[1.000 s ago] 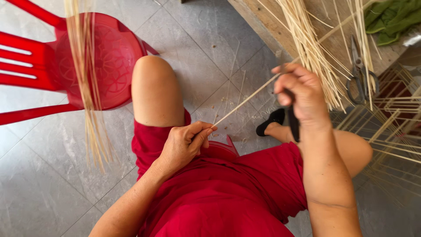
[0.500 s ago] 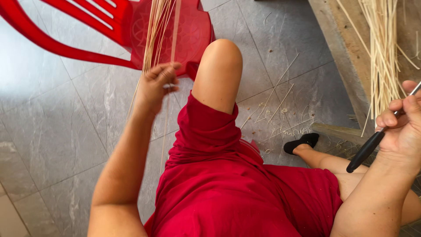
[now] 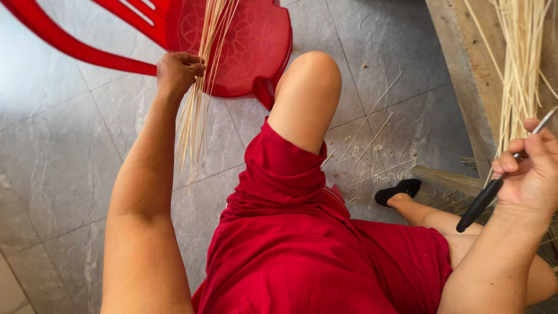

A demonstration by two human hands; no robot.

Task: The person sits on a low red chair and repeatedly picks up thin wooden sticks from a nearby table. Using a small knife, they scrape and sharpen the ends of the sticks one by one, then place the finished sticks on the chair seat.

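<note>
My left hand (image 3: pixel 177 72) reaches out to the left and is closed around a bundle of thin pale sticks (image 3: pixel 197 110) that lies across the seat of a red plastic chair (image 3: pixel 244 46) and hangs down over its front edge. My right hand (image 3: pixel 532 168) is at the right edge, gripping a black-handled knife (image 3: pixel 485 200) with its blade pointing up. I sit in red clothes with my left knee (image 3: pixel 308 87) raised between the two hands.
A larger heap of pale sticks (image 3: pixel 517 64) rests on a wooden bench (image 3: pixel 465 75) at the upper right. Loose stick shavings (image 3: pixel 372 139) lie on the grey tiled floor. My foot in a black shoe (image 3: pixel 398 191) sits near the bench.
My left hand has let go of the single stick it held at my lap and moved up left to the bundle on the chair. My right hand has swung right with the knife.
</note>
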